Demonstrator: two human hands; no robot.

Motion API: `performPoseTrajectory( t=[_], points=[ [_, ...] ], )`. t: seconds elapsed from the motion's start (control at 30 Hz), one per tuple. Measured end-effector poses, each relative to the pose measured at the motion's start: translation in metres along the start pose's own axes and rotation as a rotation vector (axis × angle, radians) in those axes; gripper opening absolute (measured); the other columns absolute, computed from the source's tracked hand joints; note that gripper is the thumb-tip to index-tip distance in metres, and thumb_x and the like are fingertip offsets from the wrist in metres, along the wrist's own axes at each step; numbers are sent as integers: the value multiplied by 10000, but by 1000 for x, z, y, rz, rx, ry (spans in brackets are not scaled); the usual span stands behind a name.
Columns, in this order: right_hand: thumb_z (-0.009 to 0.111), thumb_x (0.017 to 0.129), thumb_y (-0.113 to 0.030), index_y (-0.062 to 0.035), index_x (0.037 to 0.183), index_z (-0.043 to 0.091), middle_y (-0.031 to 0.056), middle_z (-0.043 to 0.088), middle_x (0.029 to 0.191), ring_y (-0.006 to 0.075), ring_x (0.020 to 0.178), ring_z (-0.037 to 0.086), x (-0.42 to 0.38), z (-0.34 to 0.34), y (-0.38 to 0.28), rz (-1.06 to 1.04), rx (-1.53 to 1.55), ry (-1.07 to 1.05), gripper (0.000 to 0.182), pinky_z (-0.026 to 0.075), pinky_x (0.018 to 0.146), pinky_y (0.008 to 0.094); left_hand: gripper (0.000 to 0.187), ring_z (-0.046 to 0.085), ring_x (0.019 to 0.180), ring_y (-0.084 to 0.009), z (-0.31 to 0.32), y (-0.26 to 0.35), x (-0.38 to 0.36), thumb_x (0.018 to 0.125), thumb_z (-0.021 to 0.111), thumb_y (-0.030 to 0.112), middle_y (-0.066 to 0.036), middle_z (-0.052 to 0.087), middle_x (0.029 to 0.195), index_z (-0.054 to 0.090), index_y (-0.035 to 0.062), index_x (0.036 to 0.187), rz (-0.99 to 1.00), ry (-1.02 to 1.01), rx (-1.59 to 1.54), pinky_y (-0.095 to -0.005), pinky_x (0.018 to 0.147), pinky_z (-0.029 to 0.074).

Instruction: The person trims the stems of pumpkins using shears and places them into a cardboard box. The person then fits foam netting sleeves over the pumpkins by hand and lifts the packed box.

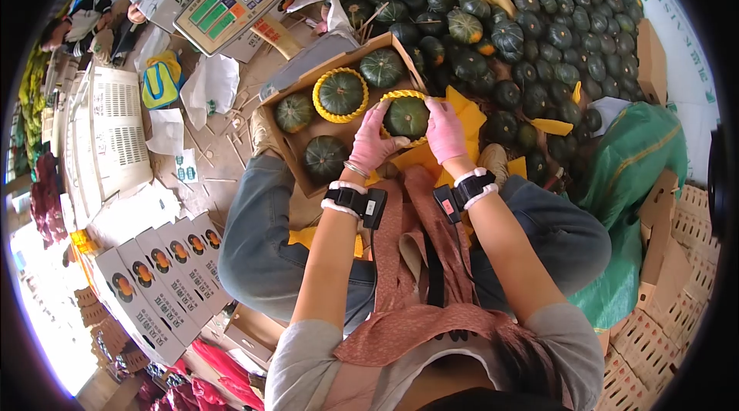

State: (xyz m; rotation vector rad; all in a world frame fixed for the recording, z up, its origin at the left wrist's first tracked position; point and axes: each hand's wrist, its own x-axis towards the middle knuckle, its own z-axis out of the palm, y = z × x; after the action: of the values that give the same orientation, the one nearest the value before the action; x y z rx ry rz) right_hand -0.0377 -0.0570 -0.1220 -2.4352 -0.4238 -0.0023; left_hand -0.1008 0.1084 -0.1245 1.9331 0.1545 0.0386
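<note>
Between my two pink-gloved hands is a dark green pumpkin (406,118) wrapped in a yellow foam net (402,94). My left hand (373,139) grips its left side, and my right hand (444,132) presses on its right side. It is held at the right edge of an open cardboard box (309,178). Inside the box sit another pumpkin (340,94) ringed by a yellow net and several bare ones, such as the pumpkin (325,155) near its front. Yellow foam nets (464,120) lie right beside my right hand.
A large pile of green pumpkins (554,34) spreads at the back right. A digital scale (233,1) stands at the back left. Printed cartons (158,276) are lined up at the left. A green sack (635,157) lies at the right. Other people (85,22) are at the far left.
</note>
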Motion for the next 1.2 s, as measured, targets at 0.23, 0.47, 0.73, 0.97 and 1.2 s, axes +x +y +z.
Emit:
performPoseTrajectory(
  t=[0.23,0.47,0.73,0.97,1.2],
  points=[
    [524,841,-97,-106,1055,573,168,607,924,377,822,592,5,-7,-10,-4,57,34,220,494,732,434,1210,405,1219,-202,-11,6,-5,490,900,212,-122,412,1338,156,7,1422,-31,-146,-177,-305,1053,311],
    [489,861,-145,-53,1191,450,269,620,933,416,891,602,21,-24,-80,645,308,-528,345,490,789,444,1037,550,1097,-312,-88,6,-13,536,856,352,-195,579,1132,260,83,1340,-190,-352,120,-356,936,431],
    [488,823,-68,-64,1350,176,300,597,927,414,862,605,7,24,-76,429,137,-656,613,483,767,446,944,530,1121,-279,-79,24,-9,571,783,350,-133,533,1217,283,180,1354,-405,-412,815,-416,961,382],
    [586,785,-82,-57,1243,411,165,619,909,340,810,601,-4,-7,-63,70,-7,-575,491,466,764,420,1028,391,1191,-335,-60,-3,-42,544,815,385,-124,403,1274,250,183,1379,-448,-138,1054,-489,1008,289],
    [706,700,-293,-17,1149,460,202,579,1060,386,993,535,-57,-30,50,643,-178,70,582,444,841,413,1028,407,1137,-381,-73,8,-35,526,803,389,-188,391,1241,248,184,1366,-770,-204,1022,-452,945,360]
  ],
)
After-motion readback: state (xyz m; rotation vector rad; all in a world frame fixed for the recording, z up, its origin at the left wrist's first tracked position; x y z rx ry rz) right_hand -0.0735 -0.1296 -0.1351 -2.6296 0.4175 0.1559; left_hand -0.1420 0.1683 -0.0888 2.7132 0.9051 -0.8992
